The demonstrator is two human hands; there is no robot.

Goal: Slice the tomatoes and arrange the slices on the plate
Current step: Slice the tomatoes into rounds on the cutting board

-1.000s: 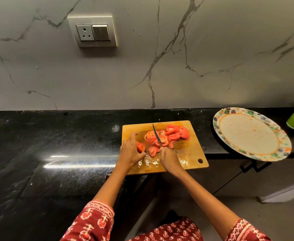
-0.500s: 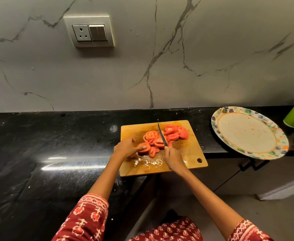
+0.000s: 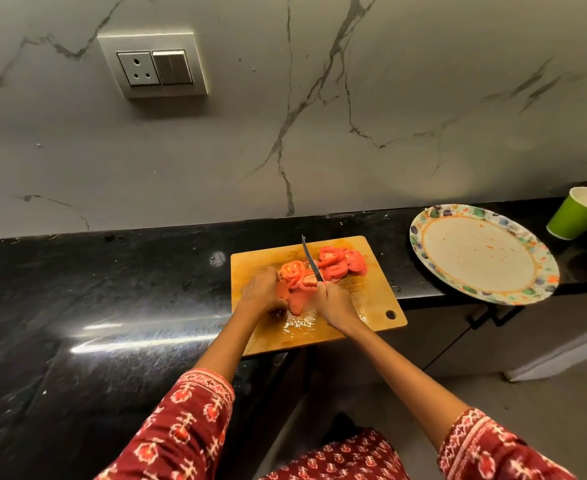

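We stand at the black counter (image 3: 112, 289) with the wooden cutting board (image 3: 371, 299) in front of us, tomato slices (image 3: 337, 263) heaped on its far half. Our right hand (image 3: 333, 303) is curled around the handle of the knife (image 3: 311, 259), whose blade points away from us. Our left hand (image 3: 262, 291), fingers bent, seems to pinch a blurred tomato piece (image 3: 290, 292) at the near left of the pile, though we cannot tell exactly. The plate (image 3: 423, 233) lies well apart to the right, holding no slices, so our right hand is nearer for the transfer.
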